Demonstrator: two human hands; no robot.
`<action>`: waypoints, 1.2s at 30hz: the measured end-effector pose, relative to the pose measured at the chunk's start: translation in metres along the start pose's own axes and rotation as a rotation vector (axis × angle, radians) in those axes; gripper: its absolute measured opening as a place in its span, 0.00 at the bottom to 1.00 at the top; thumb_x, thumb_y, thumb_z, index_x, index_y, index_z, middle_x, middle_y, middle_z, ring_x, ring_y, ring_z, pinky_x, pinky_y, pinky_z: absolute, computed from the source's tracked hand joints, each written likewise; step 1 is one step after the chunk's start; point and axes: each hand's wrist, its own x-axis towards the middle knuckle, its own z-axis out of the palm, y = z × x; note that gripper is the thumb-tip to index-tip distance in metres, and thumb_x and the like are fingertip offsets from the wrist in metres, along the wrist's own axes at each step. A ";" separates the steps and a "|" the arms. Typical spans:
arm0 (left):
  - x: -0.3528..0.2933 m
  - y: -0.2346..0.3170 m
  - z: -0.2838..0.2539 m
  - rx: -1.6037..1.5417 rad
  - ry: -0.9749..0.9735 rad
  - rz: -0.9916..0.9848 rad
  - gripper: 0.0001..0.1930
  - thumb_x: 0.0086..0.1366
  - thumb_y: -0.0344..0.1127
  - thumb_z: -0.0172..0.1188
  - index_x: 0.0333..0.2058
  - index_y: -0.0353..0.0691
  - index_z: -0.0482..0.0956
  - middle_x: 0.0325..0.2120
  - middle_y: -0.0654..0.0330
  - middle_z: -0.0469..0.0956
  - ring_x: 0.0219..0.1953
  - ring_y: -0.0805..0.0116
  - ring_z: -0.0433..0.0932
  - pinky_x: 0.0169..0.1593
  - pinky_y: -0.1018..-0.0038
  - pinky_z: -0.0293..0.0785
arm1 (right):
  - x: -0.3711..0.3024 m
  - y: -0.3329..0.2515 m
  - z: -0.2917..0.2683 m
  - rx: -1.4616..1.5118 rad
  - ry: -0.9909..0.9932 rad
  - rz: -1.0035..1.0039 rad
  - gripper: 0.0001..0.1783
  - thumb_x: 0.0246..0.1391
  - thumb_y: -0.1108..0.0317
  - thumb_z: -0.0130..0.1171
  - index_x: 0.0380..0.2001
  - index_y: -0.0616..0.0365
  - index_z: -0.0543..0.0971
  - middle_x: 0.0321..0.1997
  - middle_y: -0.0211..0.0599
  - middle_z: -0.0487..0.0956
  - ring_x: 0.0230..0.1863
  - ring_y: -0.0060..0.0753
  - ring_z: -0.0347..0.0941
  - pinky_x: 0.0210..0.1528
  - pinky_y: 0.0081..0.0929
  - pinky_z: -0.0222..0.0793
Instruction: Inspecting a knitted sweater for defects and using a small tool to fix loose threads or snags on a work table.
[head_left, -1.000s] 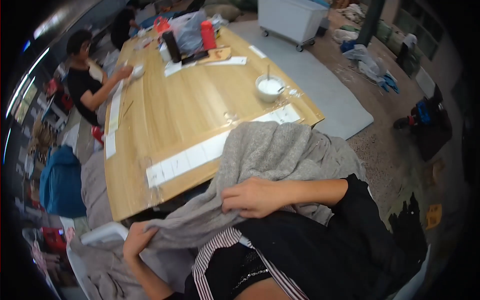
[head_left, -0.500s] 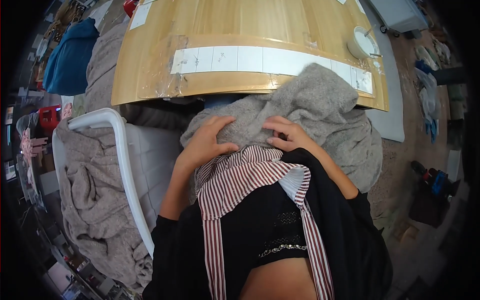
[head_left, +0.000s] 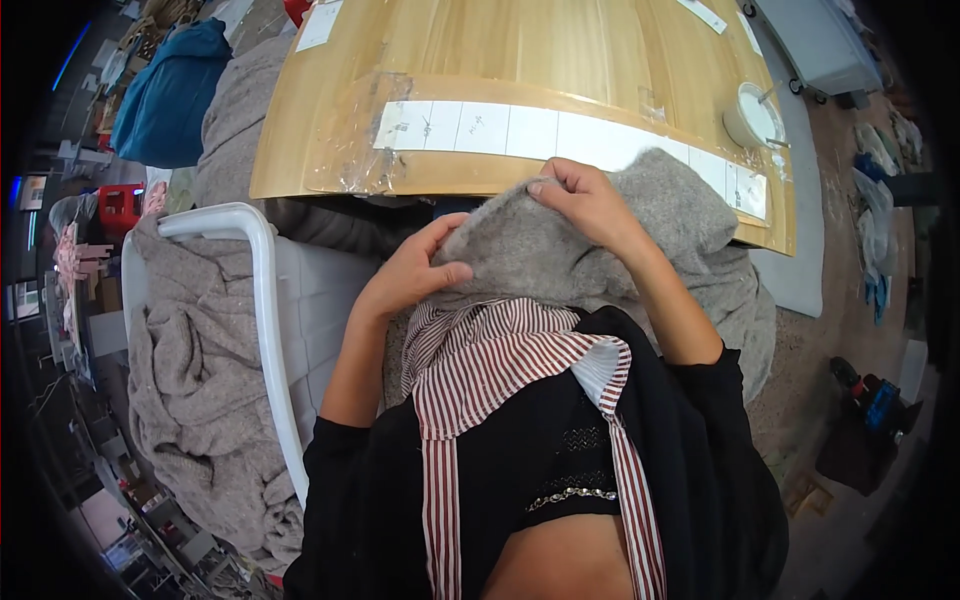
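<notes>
A grey knitted garment point(head_left: 520, 240) lies over my lap and runs up onto the front edge of the wooden table point(head_left: 530, 50). With thumb and fingers my right hand point(head_left: 588, 205) pinches its upper edge and holds it raised. My left hand point(head_left: 415, 270) grips the left side of the cloth, thumb on top and the fingers partly hidden behind it. More of the grey knit hangs down at my right, beside the table. Below the garment is my striped apron point(head_left: 500, 365).
At my left stands a white plastic bin point(head_left: 268, 330) heaped with grey-brown knitwear point(head_left: 205, 380). A paper strip point(head_left: 530, 130) is taped along the table's front. A white cup with thin tools point(head_left: 752, 118) stands at the table's right. A blue bundle point(head_left: 175, 95) sits at the far left.
My right hand has moved up and away from me, lifting the garment's edge and spreading the cloth. My left hand stays at its left side. The whole view has shifted slightly.
</notes>
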 end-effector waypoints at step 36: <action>0.110 0.011 -0.095 -0.203 0.587 0.161 0.11 0.68 0.31 0.55 0.45 0.30 0.78 0.36 0.62 0.81 0.36 0.78 0.76 0.43 0.79 0.71 | -0.028 0.063 -0.161 -0.587 0.867 0.082 0.08 0.56 0.65 0.62 0.32 0.59 0.80 0.24 0.30 0.79 0.26 0.19 0.71 0.31 0.20 0.66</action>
